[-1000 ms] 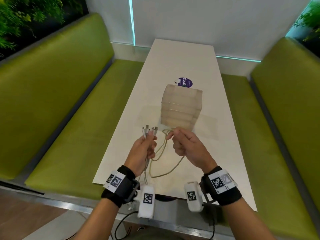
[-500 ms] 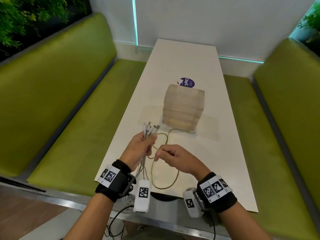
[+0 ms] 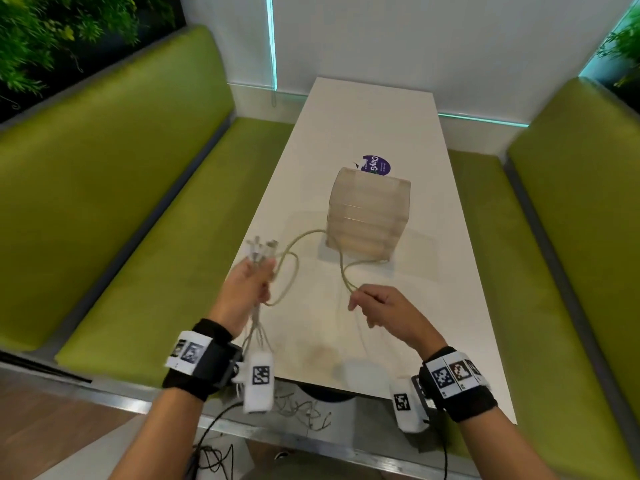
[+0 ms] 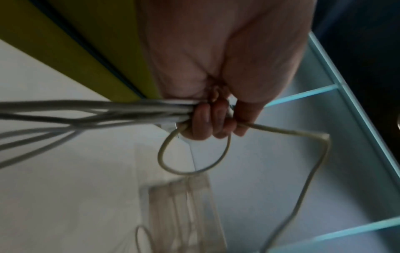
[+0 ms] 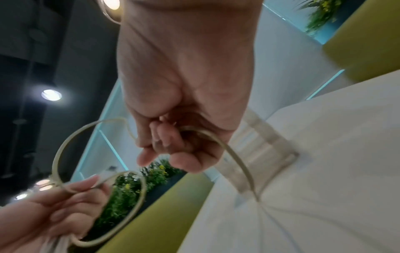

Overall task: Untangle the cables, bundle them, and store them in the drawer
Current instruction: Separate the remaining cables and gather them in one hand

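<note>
Pale cables and a translucent drawer unit

The cables [image 3: 258, 252] stand bunched near left, plugs upward, tails hanging off the counter edge. One beige cable [image 3: 341, 268] loops right, past the drawer unit's near base. The drawer unit [image 3: 369, 214], all drawers closed, stands upright mid-counter.

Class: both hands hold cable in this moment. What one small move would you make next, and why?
Probably bring the right hand back toward the left hand and lay its beige cable around the gripped bundle: one loop already hangs there, and slack trails to the drawer unit.
</note>
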Tool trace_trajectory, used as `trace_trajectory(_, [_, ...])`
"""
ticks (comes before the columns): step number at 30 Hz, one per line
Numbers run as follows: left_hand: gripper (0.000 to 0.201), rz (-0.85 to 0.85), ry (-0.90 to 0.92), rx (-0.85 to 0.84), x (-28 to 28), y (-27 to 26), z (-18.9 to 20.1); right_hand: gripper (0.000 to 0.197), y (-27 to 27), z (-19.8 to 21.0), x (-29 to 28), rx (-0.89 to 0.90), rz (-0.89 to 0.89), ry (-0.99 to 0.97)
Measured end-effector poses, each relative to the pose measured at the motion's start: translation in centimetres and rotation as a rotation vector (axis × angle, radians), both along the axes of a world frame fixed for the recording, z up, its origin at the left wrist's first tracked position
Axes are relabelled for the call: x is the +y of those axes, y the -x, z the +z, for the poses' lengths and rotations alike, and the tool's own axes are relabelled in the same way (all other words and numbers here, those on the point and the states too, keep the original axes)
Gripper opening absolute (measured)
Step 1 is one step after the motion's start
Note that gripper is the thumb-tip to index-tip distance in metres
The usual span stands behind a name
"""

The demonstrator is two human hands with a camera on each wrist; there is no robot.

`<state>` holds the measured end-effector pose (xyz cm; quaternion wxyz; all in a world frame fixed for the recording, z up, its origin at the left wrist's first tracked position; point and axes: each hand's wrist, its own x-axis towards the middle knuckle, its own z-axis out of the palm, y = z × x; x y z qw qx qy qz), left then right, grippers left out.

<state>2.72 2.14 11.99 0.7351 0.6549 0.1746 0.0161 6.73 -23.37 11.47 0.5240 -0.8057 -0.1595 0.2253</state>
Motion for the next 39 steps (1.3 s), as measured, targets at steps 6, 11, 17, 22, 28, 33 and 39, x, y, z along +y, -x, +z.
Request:
trace_trajectory(6, [0.033, -0.359, -0.005, -0.062, -5.6, 0.5, -0.6, 0.03, -0.2, 1.7, 3.9, 0.037, 0.055, -0.048])
trace_trajectory(11, [0.016, -0.221, 0.038, -0.09, -6.0, 0.8, -0.3, 0.04, 0.0, 2.1, 4.4, 0.138, 0.118, -0.082])
trace_trajectory(17, [0.018, -0.134, 0.058, -0.151, -5.3, 0.9, 0.0, 0.022, 0.1, 1.5, 3.6, 0.154, 0.305, 0.036])
trace_trajectory(22, [0.017, 0.084, 0.134, -0.226, -2.0, 0.2, 0.6, 0.008, -1.2, -2.4, 2.1, -0.055, 0.313, 0.449])
trace_trajectory(28, [0.021, 0.198, 0.267, -0.331, 1.3, -0.2, 2.0, 0.017, -1.5, -5.1, 0.4, 0.039, 0.265, 0.503])
trace_trajectory(33, [0.021, 0.187, 0.249, -0.307, 0.3, -0.5, 1.8, 0.012, 1.2, -2.6, 1.6, 0.388, 0.392, 0.074])
trace_trajectory(39, [0.02, 0.136, 0.231, -0.276, -1.2, -0.6, 1.5, 0.012, 3.1, -2.6, 2.9, 0.597, 0.495, -0.123])
